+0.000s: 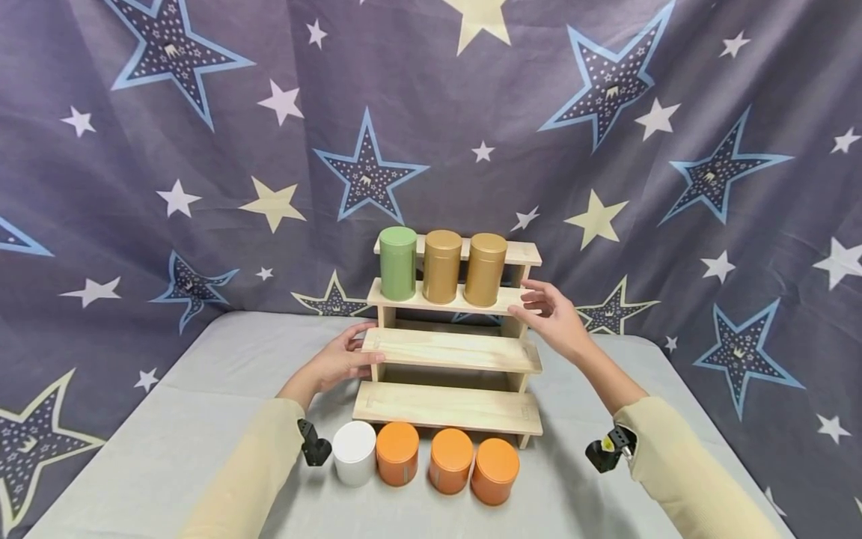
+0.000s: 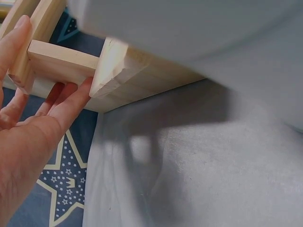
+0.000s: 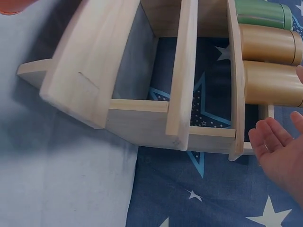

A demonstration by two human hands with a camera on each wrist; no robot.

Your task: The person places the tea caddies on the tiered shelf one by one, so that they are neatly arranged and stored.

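**Both hands at the wooden rack**

The star-printed cloth point(image 1: 202, 187) hangs behind the rack, and the grey table point(image 1: 168, 419) spreads out beneath it. In the middle stands the stepped wooden rack point(image 1: 451, 352), four tiers rising toward the back. The left hand point(image 1: 343, 359) is at the rack's left end, fingers straight and resting against the edge of the second step; the left wrist view shows the fingertips point(image 2: 71, 97) touching the wood. The right hand point(image 1: 554, 318) is just off the rack's right end beside the third step, fingers relaxed and spread, holding nothing; the right wrist view shows a gap between palm and wood. On the third step stand a green tin point(image 1: 397, 263) and two gold tins point(image 1: 463, 267). In front of the rack on the table sit three orange tins point(image 1: 447, 460) in a row, with a white tin point(image 1: 354, 452) at their left end.
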